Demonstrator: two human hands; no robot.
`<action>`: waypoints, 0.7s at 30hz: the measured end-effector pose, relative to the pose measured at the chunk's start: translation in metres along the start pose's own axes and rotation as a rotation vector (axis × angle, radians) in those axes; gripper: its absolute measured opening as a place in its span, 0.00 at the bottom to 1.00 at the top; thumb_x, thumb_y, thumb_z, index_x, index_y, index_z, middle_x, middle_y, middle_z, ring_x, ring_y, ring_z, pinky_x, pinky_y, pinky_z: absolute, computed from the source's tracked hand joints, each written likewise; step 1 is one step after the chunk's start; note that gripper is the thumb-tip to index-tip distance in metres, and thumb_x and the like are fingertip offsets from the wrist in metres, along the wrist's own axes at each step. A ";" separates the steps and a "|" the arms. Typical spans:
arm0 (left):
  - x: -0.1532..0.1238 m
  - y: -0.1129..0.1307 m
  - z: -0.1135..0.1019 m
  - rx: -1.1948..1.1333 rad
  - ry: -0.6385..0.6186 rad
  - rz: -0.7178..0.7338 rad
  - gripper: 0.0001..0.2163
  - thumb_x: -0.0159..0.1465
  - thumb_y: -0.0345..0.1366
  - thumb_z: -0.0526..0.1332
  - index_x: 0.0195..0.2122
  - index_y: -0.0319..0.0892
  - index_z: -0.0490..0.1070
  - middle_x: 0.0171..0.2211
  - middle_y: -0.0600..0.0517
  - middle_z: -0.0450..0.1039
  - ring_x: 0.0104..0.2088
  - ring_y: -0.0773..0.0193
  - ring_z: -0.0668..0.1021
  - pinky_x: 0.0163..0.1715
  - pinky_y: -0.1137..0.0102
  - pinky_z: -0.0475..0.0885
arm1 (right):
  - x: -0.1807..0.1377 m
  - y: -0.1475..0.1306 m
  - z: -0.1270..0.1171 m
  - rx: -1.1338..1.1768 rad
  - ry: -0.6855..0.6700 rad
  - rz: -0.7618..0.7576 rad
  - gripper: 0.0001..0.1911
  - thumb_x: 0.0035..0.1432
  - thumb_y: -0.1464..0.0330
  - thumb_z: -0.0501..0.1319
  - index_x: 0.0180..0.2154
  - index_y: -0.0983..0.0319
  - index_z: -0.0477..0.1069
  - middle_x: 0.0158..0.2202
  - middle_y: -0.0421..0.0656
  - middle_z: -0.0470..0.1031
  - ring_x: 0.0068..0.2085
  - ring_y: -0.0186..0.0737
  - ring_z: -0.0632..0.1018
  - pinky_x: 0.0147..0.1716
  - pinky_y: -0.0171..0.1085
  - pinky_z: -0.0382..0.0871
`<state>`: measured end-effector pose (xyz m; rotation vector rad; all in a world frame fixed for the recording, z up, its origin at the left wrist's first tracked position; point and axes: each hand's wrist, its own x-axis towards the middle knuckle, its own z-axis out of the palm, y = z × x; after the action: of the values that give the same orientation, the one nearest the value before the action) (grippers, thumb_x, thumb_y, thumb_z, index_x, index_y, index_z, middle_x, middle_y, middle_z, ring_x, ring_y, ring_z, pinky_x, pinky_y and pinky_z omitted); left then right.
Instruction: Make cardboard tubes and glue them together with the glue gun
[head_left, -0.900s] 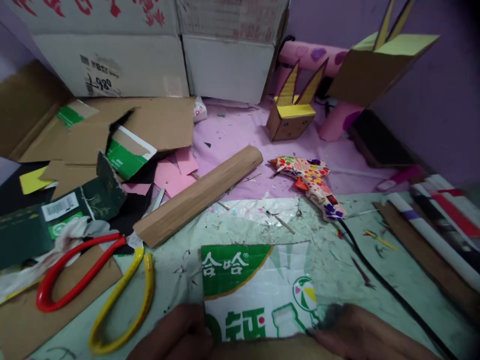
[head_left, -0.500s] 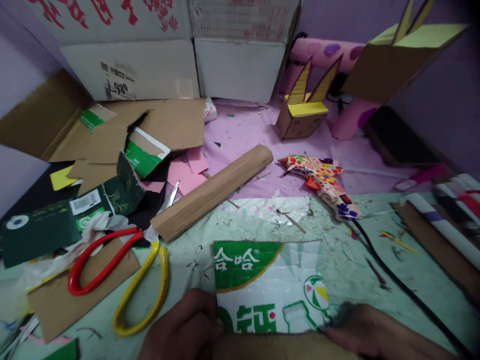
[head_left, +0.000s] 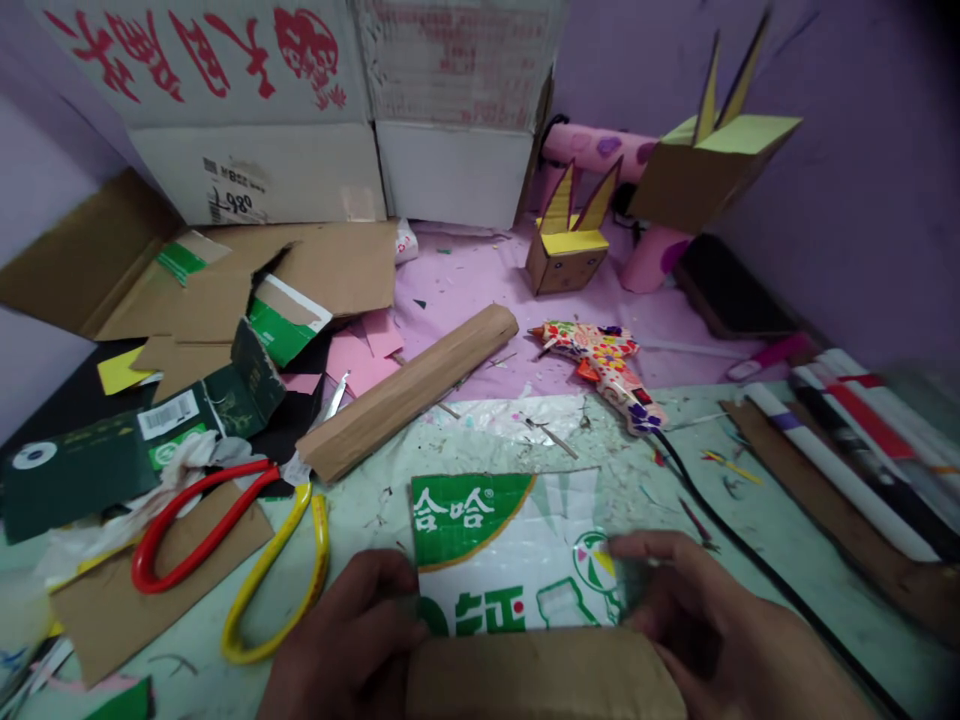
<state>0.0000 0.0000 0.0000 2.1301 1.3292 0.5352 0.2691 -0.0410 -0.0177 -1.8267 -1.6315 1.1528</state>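
A piece of cardboard [head_left: 517, 560] with green and white print lies in front of me. Its near part is bent up and shows plain brown. My left hand [head_left: 360, 625] grips the left side by the bend, fingers curled and thumb against the edge. At the other side my right hand [head_left: 712, 620] holds the right edge, its index finger by the printed ball and its thumb near the brown fold. Scissors with red and yellow handles [head_left: 319, 560] lie left of my left hand. Beyond the piece rests a long folded cardboard strip [head_left: 412, 390].
A flowered glue gun [head_left: 596, 360] lies at the back right, its black cable [head_left: 742, 540] running toward the near right. Markers [head_left: 862, 450] lie on the right. A small cardboard head with ears [head_left: 566, 268] stands behind. Cardboard scraps [head_left: 330, 265] and a white box [head_left: 255, 175] fill the back left.
The camera view has shifted slightly to the right. My right hand has risen along the right edge, its index finger now extended. More of the brown bent part shows.
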 end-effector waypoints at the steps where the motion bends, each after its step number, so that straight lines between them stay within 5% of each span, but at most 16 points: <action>1: 0.000 0.001 0.000 -0.005 0.004 0.001 0.10 0.55 0.26 0.55 0.21 0.43 0.70 0.31 0.53 0.72 0.26 0.70 0.77 0.24 0.82 0.69 | 0.001 0.000 -0.001 0.003 -0.004 0.001 0.28 0.47 0.75 0.58 0.52 0.57 0.62 0.23 0.34 0.76 0.21 0.35 0.77 0.20 0.29 0.69; 3: 0.001 0.003 -0.002 -0.035 0.006 -0.024 0.10 0.55 0.26 0.54 0.20 0.43 0.71 0.32 0.53 0.72 0.28 0.69 0.77 0.23 0.81 0.69 | 0.002 -0.002 -0.004 -0.013 -0.004 -0.013 0.35 0.47 0.76 0.57 0.58 0.59 0.54 0.24 0.36 0.77 0.22 0.36 0.78 0.22 0.31 0.70; 8: 0.002 0.008 -0.002 -0.254 0.006 -0.143 0.11 0.52 0.25 0.55 0.16 0.42 0.71 0.30 0.52 0.69 0.25 0.70 0.73 0.18 0.79 0.62 | 0.002 -0.008 0.000 0.043 0.028 -0.010 0.30 0.48 0.75 0.56 0.56 0.61 0.61 0.26 0.38 0.77 0.24 0.37 0.77 0.22 0.33 0.68; 13: -0.001 0.011 0.000 -0.310 0.120 0.039 0.11 0.51 0.22 0.57 0.16 0.41 0.70 0.22 0.56 0.63 0.22 0.72 0.69 0.20 0.78 0.61 | -0.001 -0.011 0.007 0.208 0.165 0.017 0.21 0.45 0.74 0.58 0.44 0.61 0.69 0.23 0.37 0.74 0.23 0.36 0.74 0.21 0.32 0.65; 17: -0.007 0.017 -0.003 -0.197 0.218 0.199 0.10 0.51 0.22 0.58 0.17 0.41 0.70 0.20 0.56 0.64 0.20 0.72 0.70 0.19 0.78 0.61 | -0.002 -0.015 0.001 0.384 0.091 -0.014 0.05 0.43 0.74 0.58 0.27 0.62 0.68 0.20 0.35 0.68 0.22 0.33 0.69 0.20 0.31 0.60; 21: -0.014 0.025 -0.010 -0.211 0.239 0.233 0.10 0.53 0.25 0.59 0.18 0.42 0.72 0.21 0.55 0.66 0.21 0.70 0.71 0.19 0.77 0.64 | -0.004 -0.018 -0.007 0.514 0.109 -0.127 0.07 0.37 0.77 0.60 0.20 0.62 0.64 0.22 0.36 0.66 0.25 0.32 0.67 0.23 0.31 0.60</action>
<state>0.0046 -0.0187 0.0231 2.1040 1.0934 1.0066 0.2644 -0.0397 0.0010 -1.4100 -1.2245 1.2487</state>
